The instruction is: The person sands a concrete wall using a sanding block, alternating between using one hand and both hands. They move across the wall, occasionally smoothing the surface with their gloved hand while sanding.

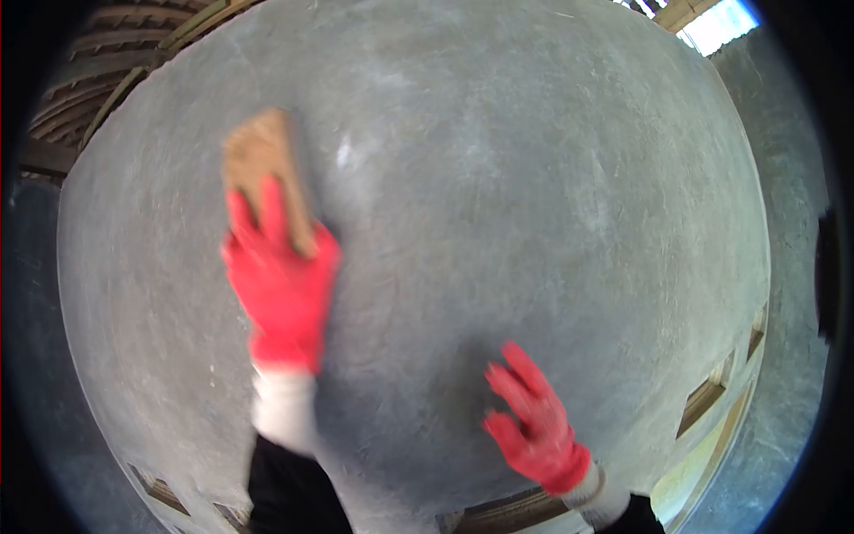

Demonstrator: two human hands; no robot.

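A grey plastered wall [463,205] fills most of the view. On its left part, my left hand [283,289], in a red-coated glove with a white cuff, grips a tan wooden block [258,151]. The block lies flat against the plaster and leans slightly, its upper end beyond my fingers; it and the hand are a little blurred. Lower down and to the right, my right hand [534,423] wears a matching glove. It holds nothing, its fingers spread toward the wall and casting a soft shadow there.
Wood-framed openings sit low in the wall, at the right [703,405], below my right hand [507,516] and at the lower left [160,489]. Roof timbers [111,62] show at the upper left. A side wall [783,178] meets this one at the right.
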